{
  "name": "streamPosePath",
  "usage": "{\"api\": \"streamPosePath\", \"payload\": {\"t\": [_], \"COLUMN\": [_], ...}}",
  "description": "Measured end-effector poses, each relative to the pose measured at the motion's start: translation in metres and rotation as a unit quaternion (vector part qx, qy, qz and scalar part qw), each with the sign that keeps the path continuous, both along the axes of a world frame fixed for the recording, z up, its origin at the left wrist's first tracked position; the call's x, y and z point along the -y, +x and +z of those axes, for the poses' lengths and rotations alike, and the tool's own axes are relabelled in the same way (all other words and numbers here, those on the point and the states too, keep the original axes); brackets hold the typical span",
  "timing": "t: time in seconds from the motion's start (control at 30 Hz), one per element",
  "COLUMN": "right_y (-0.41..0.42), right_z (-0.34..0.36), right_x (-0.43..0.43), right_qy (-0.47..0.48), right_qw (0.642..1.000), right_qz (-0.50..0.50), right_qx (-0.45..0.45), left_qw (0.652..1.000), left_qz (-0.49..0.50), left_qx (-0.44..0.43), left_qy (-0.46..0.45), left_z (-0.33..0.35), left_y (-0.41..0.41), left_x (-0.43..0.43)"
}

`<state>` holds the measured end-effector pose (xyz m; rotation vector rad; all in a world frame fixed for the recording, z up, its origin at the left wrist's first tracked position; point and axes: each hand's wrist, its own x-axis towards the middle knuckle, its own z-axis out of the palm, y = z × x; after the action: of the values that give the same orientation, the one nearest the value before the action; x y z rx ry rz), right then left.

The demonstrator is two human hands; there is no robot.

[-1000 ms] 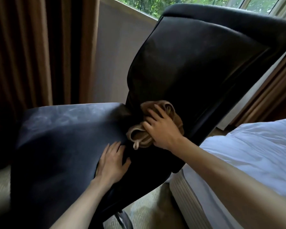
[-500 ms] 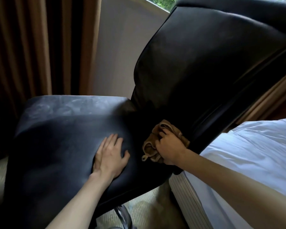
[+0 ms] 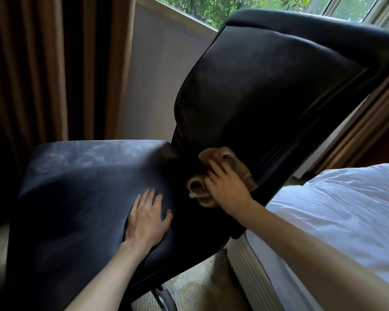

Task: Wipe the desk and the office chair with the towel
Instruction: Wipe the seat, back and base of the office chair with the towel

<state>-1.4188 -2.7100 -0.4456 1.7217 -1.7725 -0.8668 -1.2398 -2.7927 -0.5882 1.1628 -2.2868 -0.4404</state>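
The left hand lies flat on the seat of the office chair at six o'clock, fingers straight and close together, holding nothing. Just past it, toward one o'clock, the right hand presses the tan towel against the foot of the backrest with spread fingers (blurred, so their exact curl is unclear). A white bed lies at four o'clock, a brown curtain at ten, and a window at twelve.

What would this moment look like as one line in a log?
step: wiping backrest | right hand: presses towel low on it | left hand: flat on seat
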Motion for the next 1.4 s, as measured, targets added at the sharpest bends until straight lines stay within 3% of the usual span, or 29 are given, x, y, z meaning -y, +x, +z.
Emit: {"api": "streamPosePath", "payload": {"t": [0.1, 0.27, 0.33, 0.4, 0.53, 0.7, 0.77, 0.87, 0.9, 0.97, 1.03, 1.1, 1.2, 1.3, 1.4], "right_y": [-0.007, -0.006, -0.004, 0.002, 0.005, 0.001, -0.006, -0.019, -0.023, -0.026, -0.028, -0.024, -0.029, -0.045, -0.072], "right_z": [-0.038, -0.05, -0.047, -0.038, -0.019, -0.02, -0.019, -0.017, -0.013, 0.002, 0.029, 0.076, 0.148, 0.205, 0.243], "right_x": [-0.006, -0.032, -0.044, -0.058, -0.062, -0.022, -0.009, -0.003, -0.003, -0.005, 0.0, 0.008, 0.025, 0.04, 0.049], "right_qy": [0.088, 0.075, 0.059, 0.04, -0.103, -0.257, -0.224, -0.073, -0.071, -0.174, -0.327, -0.406, -0.455, -0.464, -0.425], "right_qw": [0.993, 0.994, 0.992, 0.994, 0.984, 0.938, 0.959, 0.995, 0.995, 0.972, 0.91, 0.868, 0.859, 0.874, 0.905], "right_qz": [-0.064, -0.078, -0.094, -0.052, 0.05, 0.182, 0.152, 0.043, 0.058, 0.156, 0.249, 0.28, 0.234, 0.139, 0.002], "right_qx": [-0.044, -0.002, 0.058, 0.088, 0.138, 0.143, 0.09, 0.048, 0.031, 0.022, 0.06, 0.056, -0.012, -0.043, 0.025], "left_qw": [1.0, 1.0, 1.0, 0.999, 0.999, 0.995, 0.99, 0.987, 0.985, 0.983, 0.978, 0.974, 0.982, 0.987, 0.993], "left_qz": [0.006, 0.02, 0.025, 0.026, 0.024, -0.024, -0.064, -0.087, -0.092, -0.107, -0.131, -0.161, -0.156, -0.145, -0.119], "left_qx": [-0.009, -0.004, -0.008, -0.007, 0.023, 0.1, 0.123, 0.137, 0.141, 0.148, 0.16, 0.151, 0.101, 0.064, 0.021], "left_qy": [0.006, 0.011, -0.008, -0.017, -0.015, 0.013, 0.007, -0.021, -0.028, -0.022, -0.036, -0.058, -0.029, 0.003, 0.016], "left_z": [-0.002, -0.007, -0.007, -0.007, -0.005, 0.008, 0.015, 0.014, 0.011, 0.006, 0.009, 0.019, 0.03, 0.023, 0.018], "left_y": [-0.003, -0.007, -0.008, -0.011, -0.018, -0.022, -0.023, -0.019, -0.019, -0.018, -0.026, -0.039, -0.06, -0.066, -0.062], "left_x": [0.0, -0.002, -0.003, -0.004, -0.004, 0.018, 0.032, 0.051, 0.056, 0.06, 0.065, 0.07, 0.07, 0.064, 0.063]}}
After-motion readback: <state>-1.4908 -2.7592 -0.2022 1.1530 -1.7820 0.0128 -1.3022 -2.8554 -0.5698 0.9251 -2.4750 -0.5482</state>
